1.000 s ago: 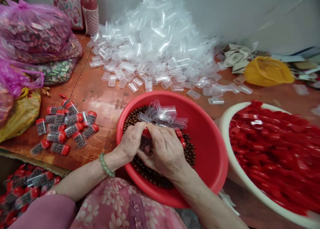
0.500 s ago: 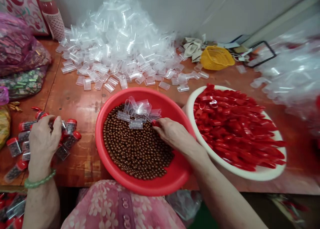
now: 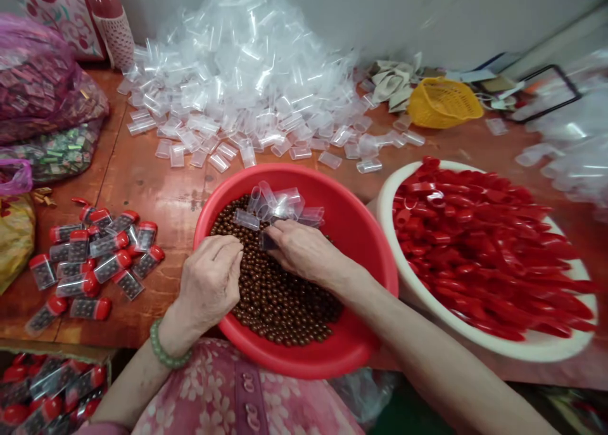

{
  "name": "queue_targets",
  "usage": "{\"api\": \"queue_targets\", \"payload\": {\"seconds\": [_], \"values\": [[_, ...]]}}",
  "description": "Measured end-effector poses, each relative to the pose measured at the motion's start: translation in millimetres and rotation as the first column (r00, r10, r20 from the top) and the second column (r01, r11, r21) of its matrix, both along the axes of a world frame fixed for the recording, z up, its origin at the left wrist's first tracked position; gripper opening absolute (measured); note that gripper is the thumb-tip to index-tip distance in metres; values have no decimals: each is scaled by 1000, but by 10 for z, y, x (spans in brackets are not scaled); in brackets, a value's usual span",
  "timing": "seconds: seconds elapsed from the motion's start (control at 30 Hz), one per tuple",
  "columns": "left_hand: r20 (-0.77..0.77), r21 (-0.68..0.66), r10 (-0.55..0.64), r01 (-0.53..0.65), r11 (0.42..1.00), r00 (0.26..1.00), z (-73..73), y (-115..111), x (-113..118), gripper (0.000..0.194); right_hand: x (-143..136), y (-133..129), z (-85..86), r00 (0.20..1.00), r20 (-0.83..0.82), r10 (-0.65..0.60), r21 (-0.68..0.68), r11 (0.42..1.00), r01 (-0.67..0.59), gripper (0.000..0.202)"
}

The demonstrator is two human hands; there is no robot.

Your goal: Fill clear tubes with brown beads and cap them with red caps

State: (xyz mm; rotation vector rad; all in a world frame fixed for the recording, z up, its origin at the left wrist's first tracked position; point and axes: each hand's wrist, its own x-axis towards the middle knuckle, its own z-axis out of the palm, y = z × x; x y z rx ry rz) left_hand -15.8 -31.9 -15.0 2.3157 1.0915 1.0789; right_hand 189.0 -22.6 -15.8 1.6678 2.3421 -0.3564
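Note:
A red basin (image 3: 370,251) holds brown beads (image 3: 285,308) with several clear plastic tubes (image 3: 289,202) lying on top. My right hand (image 3: 304,251) reaches into the basin, its fingers closed on a clear tube (image 3: 268,240) just above the beads. Over the basin's left rim is my left hand (image 3: 213,280), fingers curled together; whatever it may hold is hidden. Filled tubes with red caps (image 3: 108,265) lie in a loose group on the table to the left.
A white basin (image 3: 565,353) of red plastic pieces (image 3: 484,251) stands at the right. Behind are a pile of clear tubes (image 3: 251,74) and a yellow basket (image 3: 444,102). Filled bags (image 3: 38,87) sit far left, above a box of capped tubes (image 3: 52,390).
My left hand has moved right from the capped tubes to the basin's rim. My right hand has shifted left and taken hold of a tube. The view has turned slightly left.

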Motion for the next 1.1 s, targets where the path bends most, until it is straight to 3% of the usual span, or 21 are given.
{"api": "queue_targets", "payload": {"seconds": [0.17, 0.37, 0.53, 0.63, 0.7, 0.77, 0.87, 0.93, 1.0, 1.07, 1.1], "values": [[-114, -5, -15, 14, 1000, 993, -45, 35, -22, 19, -16, -140, -75, 1000, -30, 11, -79, 997, -13, 29], [-136, -32, -10, 6, 999, 991, -40, 30, -17, 21, -305, -103, -203, 961, -276, 35, -150, 985, -79, 30], [-58, -39, 11, -14, 999, 998, -47, 31, -38, 23, -369, -77, -175, 869, -495, 5, -149, 985, -90, 34], [48, -179, -10, 19, 984, 999, 22, 50, -105, 28, -316, -121, -90, 727, -680, -89, -162, 986, -31, 35], [138, -371, -58, 106, 922, 989, 88, 62, -159, 35, -268, -164, -23, 573, -802, -169, -197, 980, 12, 37], [228, -542, -130, 236, 807, 965, 140, 70, -192, 48, -224, -206, 41, 441, -866, -234, -244, 969, 34, 38], [344, -667, -245, 420, 615, 906, 168, 77, -171, 61, -183, -259, 137, 294, -917, -269, -274, 961, 25, 37], [388, -718, -263, 469, 515, 883, 166, 87, -124, 62, -175, -290, 209, 285, -932, -222, -224, 974, 25, 34], [417, -750, -248, 485, 450, 874, 167, 103, -78, 57, -174, -324, 289, 345, -926, -151, -148, 988, 36, 27], [435, -750, -236, 495, 440, 869, 180, 123, -48, 46, -164, -360, 363, 404, -908, -112, -101, 994, 48, 19], [438, -735, -233, 495, 463, 868, 191, 131, -40, 40, -149, -379, 392, 418, -902, -110, -92, 994, 62, 16]]}}
